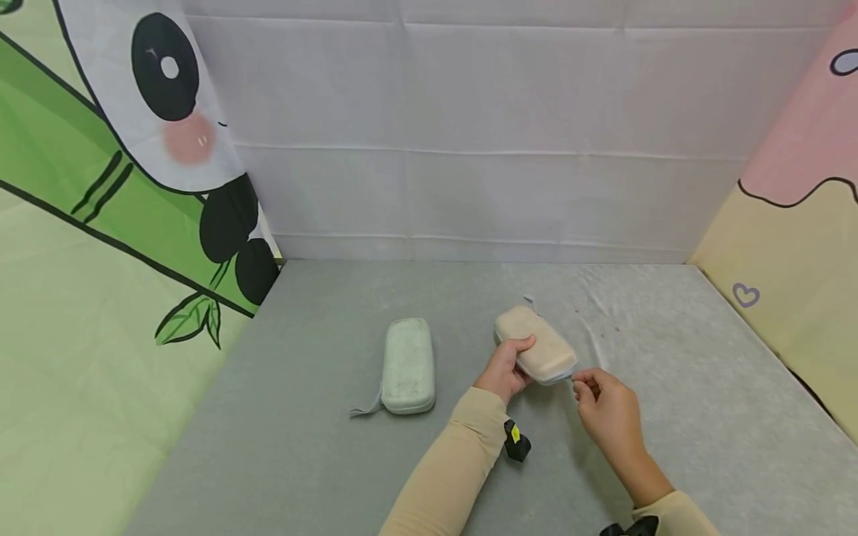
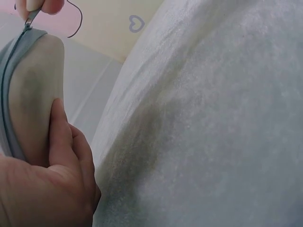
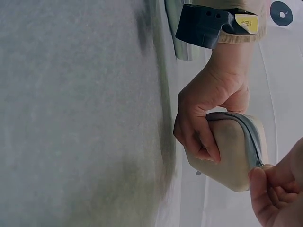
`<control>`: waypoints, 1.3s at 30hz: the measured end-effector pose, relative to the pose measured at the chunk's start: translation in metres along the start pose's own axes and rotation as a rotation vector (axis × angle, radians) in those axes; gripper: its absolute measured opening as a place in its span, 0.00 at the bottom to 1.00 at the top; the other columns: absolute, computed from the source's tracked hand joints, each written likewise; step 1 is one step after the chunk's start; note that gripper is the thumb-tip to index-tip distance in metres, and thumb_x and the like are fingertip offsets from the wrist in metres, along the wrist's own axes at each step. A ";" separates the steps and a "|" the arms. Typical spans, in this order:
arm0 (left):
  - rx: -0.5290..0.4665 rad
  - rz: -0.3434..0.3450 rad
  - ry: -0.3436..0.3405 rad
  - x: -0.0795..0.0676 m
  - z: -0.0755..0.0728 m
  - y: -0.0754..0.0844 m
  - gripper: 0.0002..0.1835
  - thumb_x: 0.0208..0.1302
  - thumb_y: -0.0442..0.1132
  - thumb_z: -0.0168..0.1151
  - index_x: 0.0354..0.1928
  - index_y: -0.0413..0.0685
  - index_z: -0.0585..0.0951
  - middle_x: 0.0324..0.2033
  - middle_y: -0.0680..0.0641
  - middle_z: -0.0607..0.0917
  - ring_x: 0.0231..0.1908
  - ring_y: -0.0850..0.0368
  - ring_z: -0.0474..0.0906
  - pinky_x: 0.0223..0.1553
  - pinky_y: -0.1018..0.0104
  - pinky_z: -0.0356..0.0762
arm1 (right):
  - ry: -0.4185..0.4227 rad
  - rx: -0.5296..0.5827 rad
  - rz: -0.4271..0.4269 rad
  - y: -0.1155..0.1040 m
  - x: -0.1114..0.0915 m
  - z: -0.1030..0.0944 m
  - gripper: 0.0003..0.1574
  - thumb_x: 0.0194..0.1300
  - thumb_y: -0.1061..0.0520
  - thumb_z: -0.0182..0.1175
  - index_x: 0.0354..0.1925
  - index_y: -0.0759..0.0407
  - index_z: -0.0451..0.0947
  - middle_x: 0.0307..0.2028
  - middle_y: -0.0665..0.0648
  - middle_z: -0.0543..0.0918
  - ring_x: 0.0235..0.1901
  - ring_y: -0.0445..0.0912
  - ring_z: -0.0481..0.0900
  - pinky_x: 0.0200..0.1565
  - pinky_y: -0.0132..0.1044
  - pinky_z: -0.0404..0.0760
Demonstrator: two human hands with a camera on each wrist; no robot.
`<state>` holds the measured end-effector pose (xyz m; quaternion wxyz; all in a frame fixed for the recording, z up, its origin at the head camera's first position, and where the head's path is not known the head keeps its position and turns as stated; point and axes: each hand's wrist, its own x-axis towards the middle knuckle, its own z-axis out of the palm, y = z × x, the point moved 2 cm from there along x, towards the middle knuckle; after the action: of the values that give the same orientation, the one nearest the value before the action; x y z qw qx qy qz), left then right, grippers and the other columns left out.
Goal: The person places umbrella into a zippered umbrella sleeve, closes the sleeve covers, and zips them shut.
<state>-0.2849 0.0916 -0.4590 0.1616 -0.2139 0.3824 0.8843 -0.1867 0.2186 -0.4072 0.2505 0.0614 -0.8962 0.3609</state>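
My left hand [image 1: 508, 368] grips a cream zippered case [image 1: 538, 344] off the table, thumb on top and fingers curled beneath. The right hand [image 1: 608, 409] pinches the zipper pull [image 3: 259, 164] at the case's near right corner. In the right wrist view, the grey-blue zipper band [image 3: 250, 135] runs along the case's side and looks closed where it shows. A second, pale green case [image 1: 410, 366] lies on the table left of my hands, its strap [image 1: 366, 409] pointing to the left. Neither hand touches it.
The table [image 1: 302, 461] has a grey cloth cover, wrinkled at the back right. A white cloth wall [image 1: 469, 134] stands behind it. Printed panels flank both sides: a green one [image 1: 87, 357] with a panda and a pink and yellow one [image 1: 791, 298].
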 end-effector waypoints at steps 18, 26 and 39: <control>-0.024 0.021 0.012 -0.001 0.002 0.000 0.19 0.57 0.33 0.63 0.49 0.35 0.71 0.39 0.42 0.79 0.41 0.49 0.77 0.45 0.57 0.73 | -0.006 0.006 -0.022 -0.007 -0.004 0.007 0.07 0.50 0.73 0.62 0.25 0.64 0.79 0.17 0.50 0.77 0.17 0.40 0.73 0.18 0.31 0.70; -0.026 0.015 0.007 -0.001 0.003 -0.002 0.16 0.56 0.34 0.63 0.46 0.36 0.73 0.35 0.44 0.80 0.37 0.52 0.77 0.42 0.60 0.73 | -0.003 0.028 -0.037 -0.008 -0.007 0.009 0.07 0.50 0.74 0.63 0.25 0.64 0.79 0.17 0.50 0.77 0.17 0.41 0.73 0.18 0.32 0.70; 0.010 -0.022 0.001 -0.012 0.000 0.008 0.29 0.51 0.40 0.66 0.51 0.31 0.68 0.40 0.37 0.78 0.47 0.44 0.76 0.51 0.52 0.70 | 0.081 -0.027 0.050 0.015 0.009 -0.011 0.03 0.56 0.70 0.59 0.27 0.67 0.79 0.19 0.54 0.79 0.18 0.44 0.74 0.17 0.32 0.69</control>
<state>-0.2787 0.0847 -0.4478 0.1719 -0.2179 0.3846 0.8804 -0.1940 0.2375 -0.4054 0.2783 0.0210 -0.8914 0.3569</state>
